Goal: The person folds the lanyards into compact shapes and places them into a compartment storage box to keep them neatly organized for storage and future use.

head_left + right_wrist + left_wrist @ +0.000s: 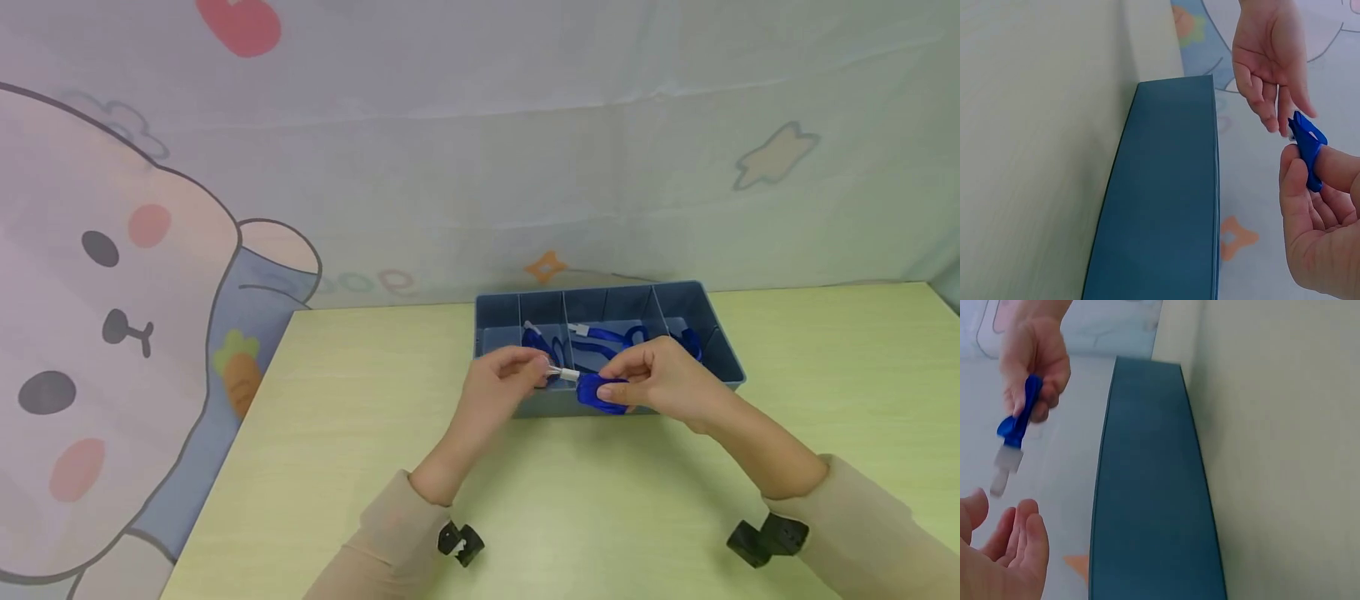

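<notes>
My right hand (660, 379) pinches a folded blue lanyard (597, 393) between thumb and fingers above the tray's near edge. The lanyard's white end piece (1007, 464) with a clear tip points toward my left hand (504, 383). In the left wrist view, that hand's thumb and fingers are spread apart, with the tip just beyond them. The right wrist view shows the left fingers loosely extended close to the blue lanyard (1308, 147). Beneath the hands stands a blue-grey divided tray (551, 406). Another blue lanyard (600, 335) lies in its middle compartment.
More blue strap (534, 337) lies in a compartment left of the middle, and some (688, 342) lies on the right. The tray stands on a pale wooden table (360, 433), against a printed cloth (480, 167) hanging behind.
</notes>
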Demonstrator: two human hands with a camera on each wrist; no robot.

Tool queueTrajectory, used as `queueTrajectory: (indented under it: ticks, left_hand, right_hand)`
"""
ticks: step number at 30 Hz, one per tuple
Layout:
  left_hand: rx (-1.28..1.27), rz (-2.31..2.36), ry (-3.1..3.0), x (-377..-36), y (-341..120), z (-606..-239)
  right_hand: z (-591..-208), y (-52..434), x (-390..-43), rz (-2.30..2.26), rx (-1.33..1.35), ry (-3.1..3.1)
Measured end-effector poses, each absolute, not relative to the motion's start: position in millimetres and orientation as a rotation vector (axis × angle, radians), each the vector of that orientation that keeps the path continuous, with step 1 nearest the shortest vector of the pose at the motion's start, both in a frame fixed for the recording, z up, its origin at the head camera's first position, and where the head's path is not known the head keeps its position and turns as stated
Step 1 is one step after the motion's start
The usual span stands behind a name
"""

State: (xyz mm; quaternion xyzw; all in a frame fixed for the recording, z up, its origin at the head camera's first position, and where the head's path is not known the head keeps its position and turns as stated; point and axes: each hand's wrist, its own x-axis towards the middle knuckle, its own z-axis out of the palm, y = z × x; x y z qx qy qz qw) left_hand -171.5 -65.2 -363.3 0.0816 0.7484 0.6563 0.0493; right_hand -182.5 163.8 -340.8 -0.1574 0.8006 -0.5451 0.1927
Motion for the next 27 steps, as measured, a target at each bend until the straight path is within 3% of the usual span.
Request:
queueTrajectory:
  ticks: [14,27]
  left_hand:
    - [-0.176,1.838,2.787,-187.6,-103.5,-387.7]
    - [-0.144,1.713,2.955,-196.0,-103.8,-412.4]
  right_hand:
    - [-338.8,165.8,-195.0,-1.466,-0.347,2.314]
    - [-334.4,149.1,-226.1,-1.487,-0.361,2.338]
